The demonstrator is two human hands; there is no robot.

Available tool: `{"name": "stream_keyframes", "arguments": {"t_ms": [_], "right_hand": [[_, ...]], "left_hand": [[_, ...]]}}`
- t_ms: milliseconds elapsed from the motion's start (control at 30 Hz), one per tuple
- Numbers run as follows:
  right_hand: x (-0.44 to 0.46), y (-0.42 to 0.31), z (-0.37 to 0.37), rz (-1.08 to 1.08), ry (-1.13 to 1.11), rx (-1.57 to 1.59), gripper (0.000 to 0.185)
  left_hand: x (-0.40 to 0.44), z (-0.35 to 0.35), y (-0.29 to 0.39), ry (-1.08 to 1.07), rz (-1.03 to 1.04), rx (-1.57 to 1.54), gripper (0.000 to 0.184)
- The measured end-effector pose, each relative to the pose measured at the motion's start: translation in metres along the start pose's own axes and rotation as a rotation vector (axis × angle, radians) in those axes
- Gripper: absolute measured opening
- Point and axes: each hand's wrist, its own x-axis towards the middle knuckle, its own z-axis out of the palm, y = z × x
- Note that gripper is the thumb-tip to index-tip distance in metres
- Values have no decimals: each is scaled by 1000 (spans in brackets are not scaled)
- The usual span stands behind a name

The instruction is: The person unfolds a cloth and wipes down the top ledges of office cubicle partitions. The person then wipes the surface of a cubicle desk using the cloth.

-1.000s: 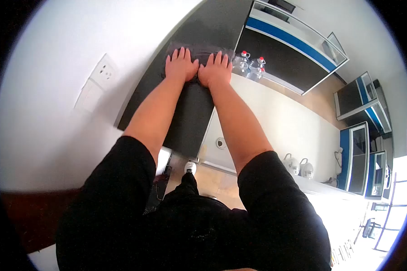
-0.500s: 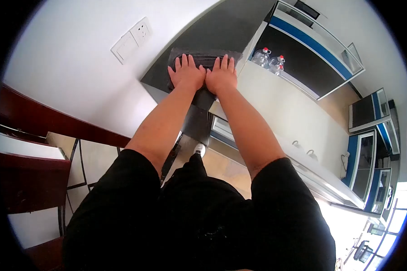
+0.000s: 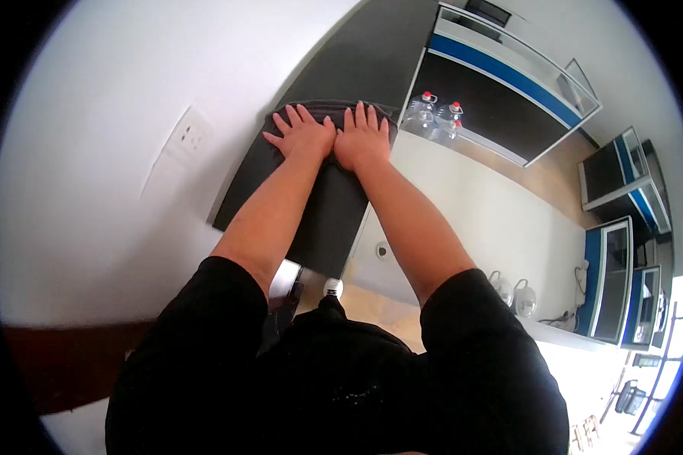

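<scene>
A dark grey cloth [image 3: 332,108] lies spread across a dark countertop [image 3: 330,220] against the white wall. My left hand [image 3: 305,136] presses flat on the cloth, fingers spread and pointing away from me. Right beside it, my right hand [image 3: 363,141] also rests flat on the cloth, its fingers stretched out. The two thumbs are close together, perhaps touching. The far edge of the cloth is bunched into folds just beyond my fingertips.
A white tabletop [image 3: 470,205] adjoins the counter on the right. Clear plastic bottles [image 3: 449,114] with red caps stand at its far edge, before a blue-and-black partition [image 3: 501,83]. Clear rounded objects [image 3: 525,301] sit at its near right. A socket [image 3: 191,138] is on the left wall.
The view has shifted, so more of the near countertop shows. Both hands and the cloth now have more bare counter in front of them, having moved farther along it. The hands stay flat.
</scene>
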Motion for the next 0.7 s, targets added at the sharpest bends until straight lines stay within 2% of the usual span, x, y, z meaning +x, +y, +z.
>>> {"name": "stream_keyframes", "arguments": {"t_ms": [233, 300, 367, 500, 600, 633, 667, 700], "right_hand": [[121, 30, 0, -41, 36, -22, 64], [158, 37, 0, -151, 41, -114, 63], [189, 44, -5, -170, 16, -120, 61], [233, 63, -3, -189, 42, -130, 61], [244, 63, -4, -34, 121, -48, 63], [240, 61, -7, -36, 114, -51, 63], [235, 58, -10, 116, 128, -13, 66], [230, 55, -14, 272, 145, 26, 68]], "left_hand": [[112, 5, 51, 28, 14, 7, 84], [148, 5, 66, 21, -14, -34, 85], [184, 13, 79, 35, 0, -33, 85], [235, 14, 107, 40, 180, -53, 85], [264, 24, 124, 75, 287, 27, 80], [271, 26, 128, 74, 458, 80, 76], [278, 26, 132, 79, 629, 131, 72], [284, 29, 137, 83, 629, 126, 72]]}}
